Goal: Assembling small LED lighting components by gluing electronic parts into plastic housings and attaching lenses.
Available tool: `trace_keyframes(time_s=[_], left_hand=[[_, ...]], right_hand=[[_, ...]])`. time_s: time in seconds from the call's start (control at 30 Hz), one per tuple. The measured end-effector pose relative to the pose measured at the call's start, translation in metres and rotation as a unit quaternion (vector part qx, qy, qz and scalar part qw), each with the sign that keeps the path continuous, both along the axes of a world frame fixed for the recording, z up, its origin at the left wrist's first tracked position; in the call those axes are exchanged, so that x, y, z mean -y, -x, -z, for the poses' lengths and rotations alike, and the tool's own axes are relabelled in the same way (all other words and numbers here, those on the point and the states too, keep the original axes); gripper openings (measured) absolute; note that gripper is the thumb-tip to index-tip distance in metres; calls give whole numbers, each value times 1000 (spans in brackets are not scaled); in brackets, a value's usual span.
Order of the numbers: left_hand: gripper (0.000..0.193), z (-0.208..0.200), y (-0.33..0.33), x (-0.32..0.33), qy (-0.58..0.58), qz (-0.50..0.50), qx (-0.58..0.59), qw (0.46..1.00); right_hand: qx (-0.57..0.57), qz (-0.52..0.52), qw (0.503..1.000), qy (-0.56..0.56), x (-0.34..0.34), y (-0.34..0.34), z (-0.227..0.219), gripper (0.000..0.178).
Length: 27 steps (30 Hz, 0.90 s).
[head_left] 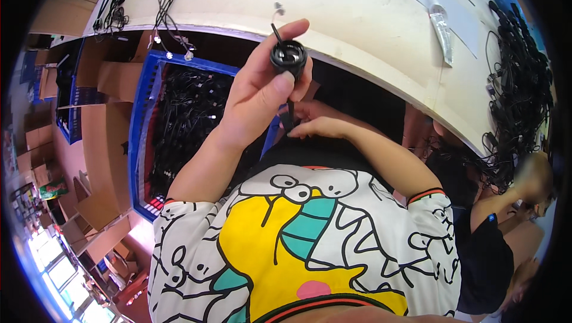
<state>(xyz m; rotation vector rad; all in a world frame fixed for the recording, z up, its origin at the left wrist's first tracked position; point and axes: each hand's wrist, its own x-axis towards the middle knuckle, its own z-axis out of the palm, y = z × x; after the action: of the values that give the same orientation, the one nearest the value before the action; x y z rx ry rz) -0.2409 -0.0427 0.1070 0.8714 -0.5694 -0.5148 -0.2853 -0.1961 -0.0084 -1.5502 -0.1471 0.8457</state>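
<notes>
My left hand (256,94) is raised in front of the table edge, fingers and thumb closed around a round black coil (288,56) that looks like tightly wound cable. Its middle is dark and shiny, and a short black end (276,32) sticks up beside the index finger. A dark strand (290,108) hangs from the coil toward my right hand (322,123). Lower and nearer my body, that hand has its fingers closed on the strand's dark, flat lower part. Whether this is a plug or a strap, I cannot make out.
A white table (369,43) crosses ahead, with cable bundles (170,1) at its left and a large black cable heap (518,85) at its right. A blue crate (136,138) full of dark cables stands at left, near cardboard boxes (104,150). Another person (491,251) sits at right.
</notes>
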Motion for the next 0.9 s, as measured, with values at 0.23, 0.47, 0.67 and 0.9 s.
trace_keyframes(time_s=[0.23,0.47,0.67,0.9], left_hand=[[50,-14,-1,-18,-104,-83,45,990],[52,-18,-3,-26,-175,-83,33,981],[44,-22,-6,-27,-265,-97,100,954],[37,-34,-12,-37,-250,111,45,961]], right_hand=[[82,49,992,85,-1,-10,50,18],[163,80,983,-14,-15,2,61,22],[234,135,962,29,-4,9,72,28],[135,161,978,0,10,6,87,25]])
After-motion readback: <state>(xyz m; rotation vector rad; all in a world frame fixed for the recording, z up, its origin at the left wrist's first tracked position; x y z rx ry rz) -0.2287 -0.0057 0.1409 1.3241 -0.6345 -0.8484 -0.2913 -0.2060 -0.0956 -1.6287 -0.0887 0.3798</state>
